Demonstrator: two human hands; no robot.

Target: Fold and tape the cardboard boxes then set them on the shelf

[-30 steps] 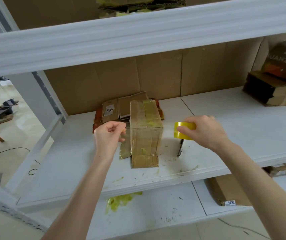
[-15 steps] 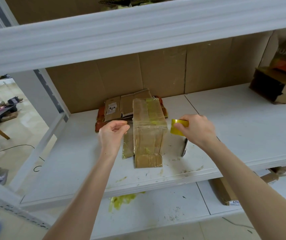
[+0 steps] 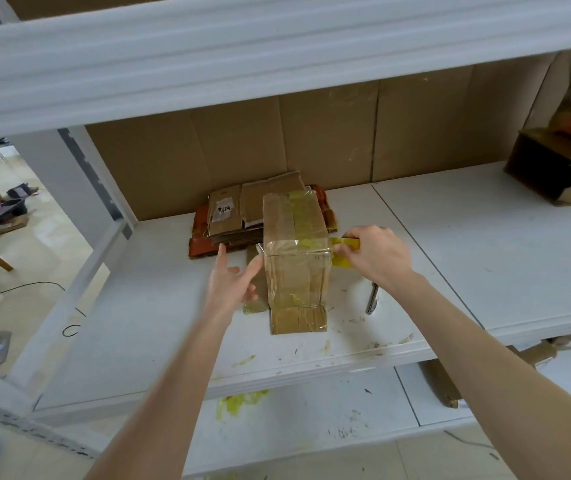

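Note:
A small brown cardboard box (image 3: 294, 271) stands upright on the white shelf (image 3: 484, 271), patched with yellowish tape. A clear strip of tape (image 3: 297, 244) runs across its upper front edge, from the left corner to the yellow tape roll (image 3: 346, 242). My right hand (image 3: 377, 258) grips that roll against the box's right side. My left hand (image 3: 232, 282) is at the box's left side, fingers straight, with fingertips reaching the loose tape end at the left corner.
Flattened cardboard pieces (image 3: 235, 216) are stacked behind the box against the cardboard back wall. A utility knife (image 3: 372, 299) lies right of the box. Dark boxes (image 3: 554, 174) sit at the far right. The upper shelf beam (image 3: 277, 57) hangs overhead. Tape scraps (image 3: 239, 401) lie on the lower shelf.
The tape is now stretched across the box's front top edge. My right hand carried the roll to the box's right side. My left hand uncurled and sits lower at the left side.

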